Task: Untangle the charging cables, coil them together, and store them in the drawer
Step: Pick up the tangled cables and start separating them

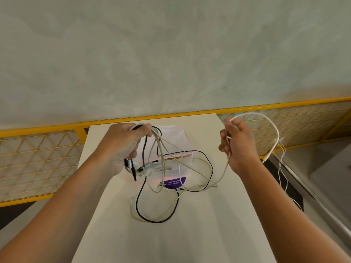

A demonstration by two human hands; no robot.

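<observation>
A tangle of cables (163, 164) is being gripped at its top by the curled fingers of the left hand (123, 147), with a black cable (137, 204) and pale strands hanging below that grip and looping onto the table (190, 234), and plugs (140, 169) dangling just under the palm. One white cable (273, 126) is being pinched by the right hand (237, 145), arching above and right of that grip and trailing down-left into the tangle. A clear box (174, 133) is being partly hidden behind the strands, below and between both grips.
</observation>
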